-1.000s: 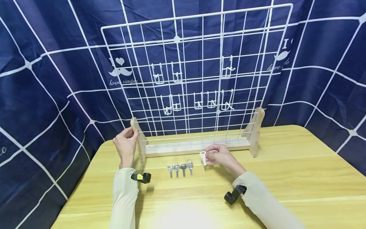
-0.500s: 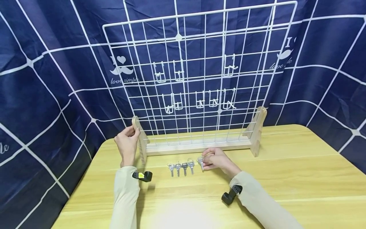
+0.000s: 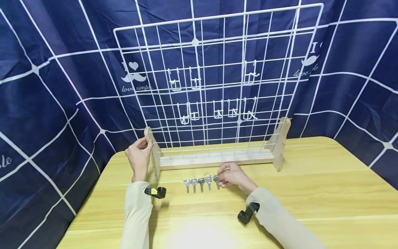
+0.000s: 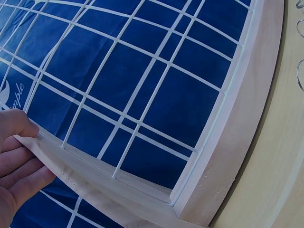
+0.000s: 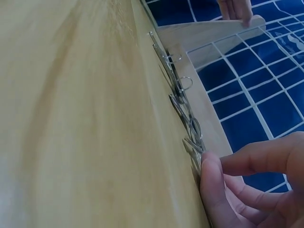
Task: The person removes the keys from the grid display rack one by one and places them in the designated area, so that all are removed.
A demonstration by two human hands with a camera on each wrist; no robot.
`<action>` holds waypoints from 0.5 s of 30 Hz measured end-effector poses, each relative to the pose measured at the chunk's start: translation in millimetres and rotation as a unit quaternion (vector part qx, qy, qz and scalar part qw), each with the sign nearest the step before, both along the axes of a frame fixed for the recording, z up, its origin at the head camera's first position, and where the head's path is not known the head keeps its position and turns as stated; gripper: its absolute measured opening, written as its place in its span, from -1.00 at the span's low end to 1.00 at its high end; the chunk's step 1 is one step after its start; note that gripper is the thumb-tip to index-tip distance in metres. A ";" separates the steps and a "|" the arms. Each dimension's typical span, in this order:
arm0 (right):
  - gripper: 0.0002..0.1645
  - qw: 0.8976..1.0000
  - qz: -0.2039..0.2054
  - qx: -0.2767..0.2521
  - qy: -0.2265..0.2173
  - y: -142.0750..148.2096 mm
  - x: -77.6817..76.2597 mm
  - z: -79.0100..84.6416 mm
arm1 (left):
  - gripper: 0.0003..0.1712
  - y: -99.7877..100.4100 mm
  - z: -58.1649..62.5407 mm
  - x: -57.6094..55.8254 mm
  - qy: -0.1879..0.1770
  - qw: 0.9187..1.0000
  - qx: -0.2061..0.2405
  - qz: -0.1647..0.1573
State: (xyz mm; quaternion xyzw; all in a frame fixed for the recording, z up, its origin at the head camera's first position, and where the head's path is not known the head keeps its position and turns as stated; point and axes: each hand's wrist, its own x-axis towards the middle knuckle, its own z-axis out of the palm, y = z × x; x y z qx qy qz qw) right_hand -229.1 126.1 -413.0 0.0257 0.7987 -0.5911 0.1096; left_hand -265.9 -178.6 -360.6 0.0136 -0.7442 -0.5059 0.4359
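In the head view my left hand pinches the top of the left wooden upright of a stand. The left wrist view shows the thumb on one face of that wood and the fingers behind it. My right hand pinches a silver key by its head, at the right end of a row of several keys on the table. These lie side by side, blades toward me, most with a visible ring. In the right wrist view thumb and index finger meet at the nearest key, whose head they partly hide.
The stand's wooden base runs just behind the keys and carries an upright white wire grid. Several white wire hooks hang on the grid in two rows. A dark blue curtain with white lines surrounds the wooden table.
My right hand has moved slightly left and down, bringing its key from above the table to the row's right end. My left hand keeps its grip on the upright.
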 end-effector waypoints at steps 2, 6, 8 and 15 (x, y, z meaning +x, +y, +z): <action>-0.70 1.000 -0.006 0.006 0.001 -1.5 0.5 -0.6 | -0.81 0.3 -0.8 -0.5 0.000 1.000 -0.003 0.001; -0.71 1.000 -0.015 0.007 0.001 -2.9 1.4 -1.9 | -0.81 0.2 -2.2 -1.1 -0.003 1.000 -0.003 -0.001; -0.72 1.000 -0.017 0.004 -0.002 -3.1 1.2 -2.8 | -0.81 -0.1 -2.3 -1.0 -0.004 1.000 -0.001 -0.001; -0.69 1.000 -0.021 0.005 -0.004 -3.3 -1.4 -3.3 | -0.80 -0.5 -0.7 -0.1 -0.003 1.000 0.005 -0.002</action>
